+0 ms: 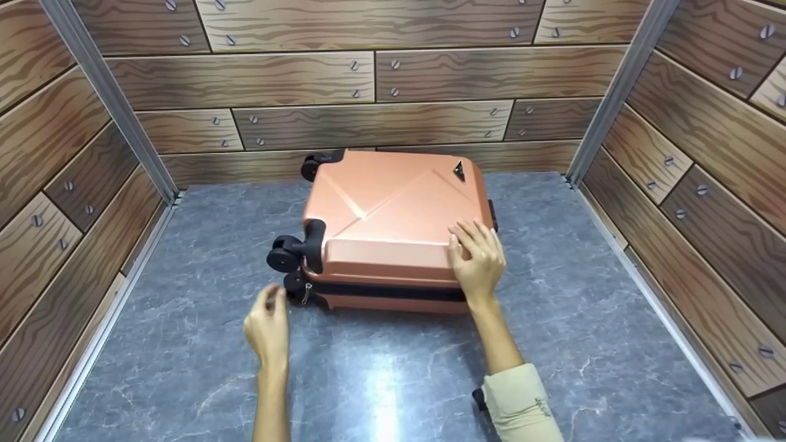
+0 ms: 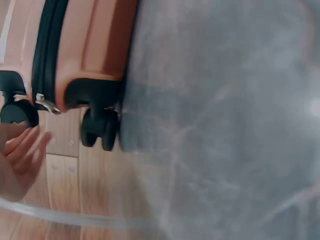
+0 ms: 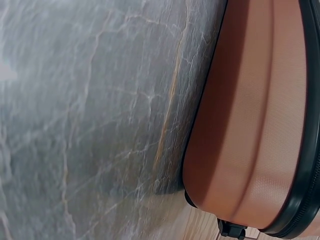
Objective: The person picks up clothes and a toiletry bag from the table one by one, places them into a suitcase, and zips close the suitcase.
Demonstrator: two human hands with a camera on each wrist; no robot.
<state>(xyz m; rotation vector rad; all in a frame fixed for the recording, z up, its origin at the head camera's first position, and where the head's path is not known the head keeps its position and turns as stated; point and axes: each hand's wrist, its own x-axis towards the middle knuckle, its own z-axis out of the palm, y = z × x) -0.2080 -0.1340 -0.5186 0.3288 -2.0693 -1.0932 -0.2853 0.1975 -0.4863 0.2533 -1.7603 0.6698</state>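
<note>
A rose-gold hard-shell suitcase (image 1: 393, 202) lies flat on the floor, its black wheels (image 1: 284, 255) facing left. Along its near side runs a dark zipper (image 1: 387, 291), with a metal zipper pull (image 2: 47, 103) hanging at the wheel end. My left hand (image 1: 268, 328) is just in front of the lower wheel; in the left wrist view its loosely bent fingers (image 2: 25, 150) are near a wheel and hold nothing visible. My right hand (image 1: 479, 264) rests on the suitcase's near right edge, fingers spread over the lid. The right wrist view shows the suitcase's side, not the hand.
Wood-patterned panels (image 1: 368, 77) rise behind and on both sides, joined by grey metal corner posts (image 1: 614, 101). The marbled grey floor (image 1: 202, 344) surrounds the suitcase. Its far wheel (image 1: 312, 167) is close to the back wall. A black handle part (image 1: 493, 215) shows at the right end.
</note>
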